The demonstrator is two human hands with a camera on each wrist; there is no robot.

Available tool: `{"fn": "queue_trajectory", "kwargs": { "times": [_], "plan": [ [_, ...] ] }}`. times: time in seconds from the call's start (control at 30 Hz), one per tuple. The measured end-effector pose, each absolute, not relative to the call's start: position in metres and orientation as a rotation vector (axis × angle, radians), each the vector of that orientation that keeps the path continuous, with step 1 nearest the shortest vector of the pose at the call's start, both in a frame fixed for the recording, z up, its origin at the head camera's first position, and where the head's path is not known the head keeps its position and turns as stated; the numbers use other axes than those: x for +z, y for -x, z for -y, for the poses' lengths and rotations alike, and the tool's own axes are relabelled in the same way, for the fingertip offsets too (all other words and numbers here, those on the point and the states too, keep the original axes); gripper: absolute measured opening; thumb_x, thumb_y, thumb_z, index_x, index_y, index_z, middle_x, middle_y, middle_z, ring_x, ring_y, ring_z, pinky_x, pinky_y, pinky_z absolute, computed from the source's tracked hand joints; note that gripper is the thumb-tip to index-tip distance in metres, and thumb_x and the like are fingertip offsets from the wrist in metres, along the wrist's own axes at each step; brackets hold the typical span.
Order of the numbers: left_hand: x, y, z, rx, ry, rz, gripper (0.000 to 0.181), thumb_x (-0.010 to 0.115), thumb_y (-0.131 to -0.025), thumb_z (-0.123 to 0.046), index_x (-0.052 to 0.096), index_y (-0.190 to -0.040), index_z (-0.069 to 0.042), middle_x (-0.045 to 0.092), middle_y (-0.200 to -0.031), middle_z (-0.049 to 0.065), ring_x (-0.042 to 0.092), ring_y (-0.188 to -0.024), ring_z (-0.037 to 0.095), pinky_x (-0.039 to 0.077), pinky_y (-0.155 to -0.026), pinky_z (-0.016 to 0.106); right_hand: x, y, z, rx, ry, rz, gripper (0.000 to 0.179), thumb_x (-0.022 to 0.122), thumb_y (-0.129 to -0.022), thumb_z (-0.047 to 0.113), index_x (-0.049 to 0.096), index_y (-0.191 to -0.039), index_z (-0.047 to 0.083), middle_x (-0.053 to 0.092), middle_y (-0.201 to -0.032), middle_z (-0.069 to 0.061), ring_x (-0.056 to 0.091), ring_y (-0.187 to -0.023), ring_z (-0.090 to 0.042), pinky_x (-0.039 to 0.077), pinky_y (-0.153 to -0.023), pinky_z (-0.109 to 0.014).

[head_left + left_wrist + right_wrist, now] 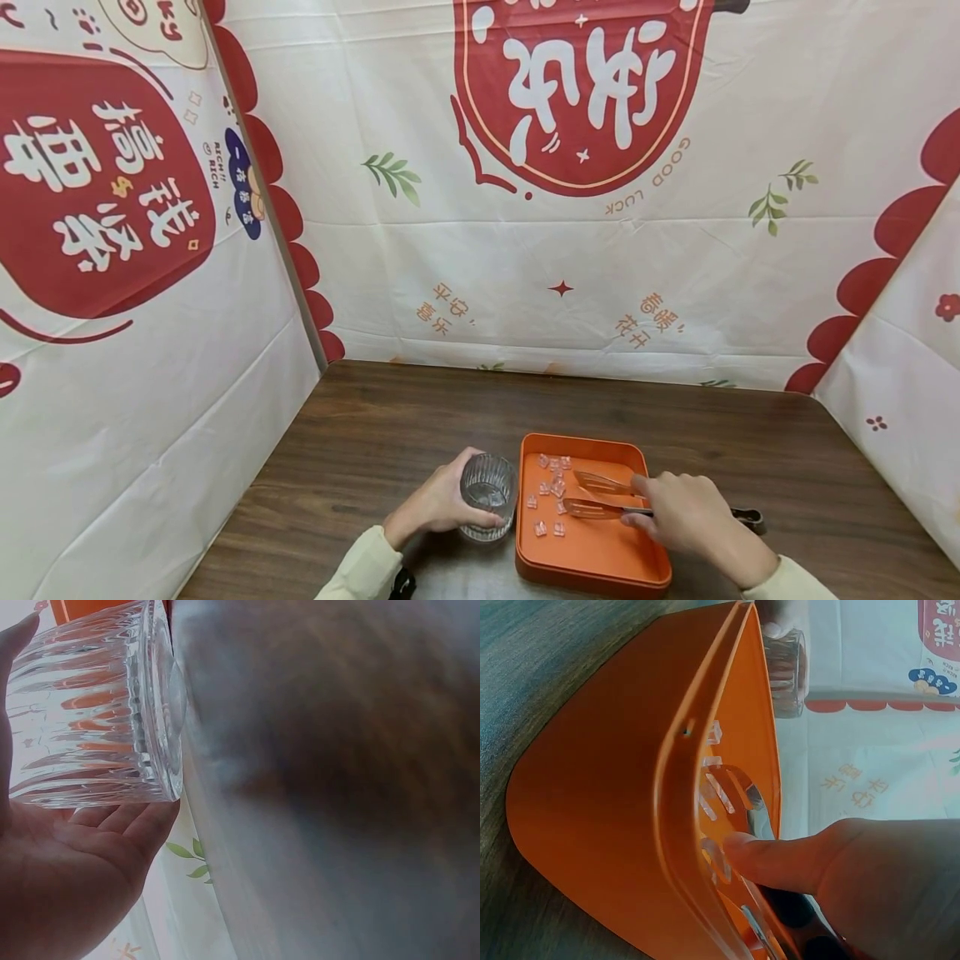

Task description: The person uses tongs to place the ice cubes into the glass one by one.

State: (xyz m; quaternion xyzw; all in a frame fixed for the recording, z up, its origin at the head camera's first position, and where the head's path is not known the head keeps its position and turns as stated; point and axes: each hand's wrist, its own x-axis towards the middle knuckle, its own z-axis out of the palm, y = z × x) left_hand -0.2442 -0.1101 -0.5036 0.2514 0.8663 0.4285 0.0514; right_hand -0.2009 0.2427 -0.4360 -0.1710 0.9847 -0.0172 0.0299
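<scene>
My left hand [437, 500] grips a ribbed clear glass [487, 498] that stands upright at the left side of an orange tray [592, 560]. Thumb and fingers wrap round its wall; the left wrist view shows the glass [90, 720] from the side, above the palm. Over the tray, my right hand [692, 512] holds tongs [592, 509] with slotted, see-through orange heads and a dark handle. The two heads are spread apart and point left toward several small clear cubes [558, 529] lying in the tray. In the right wrist view the thumb presses along the tongs [759, 817].
A dark wood-grain table [360, 433] lies under everything. Printed white cloth walls [510, 275] rise behind it and at both sides. The tray's raised wall [592, 795] stands between the glass and my right hand's side of the table.
</scene>
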Motion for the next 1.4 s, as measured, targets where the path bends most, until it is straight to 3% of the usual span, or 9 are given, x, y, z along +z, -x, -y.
{"fn": "queue_trajectory", "kwargs": {
  "times": [0.57, 0.93, 1.4],
  "plan": [
    [-0.504, 0.243, 0.11, 1.314, -0.783, -2.639, 0.081, 0.092, -0.066, -0.041, 0.049, -0.13, -0.017, 0.069, -0.108, 0.002, 0.064, -0.096, 0.013, 0.052, -0.084, 0.03, -0.442, 0.197, -0.241, -0.02, 0.616, -3.139, 0.03, 0.078, -0.079, 0.045, 0.057, -0.079, 0.023, 0.048, -0.06, 0.01, 0.047, -0.051, -0.012, 0.039, -0.047, -0.035],
    [-0.506, 0.242, 0.109, 1.283, -0.764, -2.657, 0.082, 0.092, -0.065, -0.042, 0.049, -0.13, -0.017, 0.068, -0.107, 0.001, 0.064, -0.095, 0.013, 0.052, -0.084, 0.03, -0.447, 0.198, -0.241, -0.004, 0.635, -3.149, 0.025, 0.077, -0.083, 0.038, 0.057, -0.078, 0.024, 0.053, -0.061, 0.006, 0.051, -0.052, -0.015, 0.041, -0.046, -0.036],
    [-0.501, 0.242, 0.109, 1.299, -0.76, -2.64, 0.08, 0.092, -0.064, -0.041, 0.05, -0.127, -0.017, 0.068, -0.106, 0.003, 0.065, -0.093, 0.015, 0.052, -0.081, 0.029, -0.45, 0.198, -0.243, 0.004, 0.664, -3.193, 0.024, 0.075, -0.085, 0.037, 0.056, -0.077, 0.026, 0.046, -0.057, 0.008, 0.045, -0.047, -0.011, 0.036, -0.043, -0.033]
  ]
}}
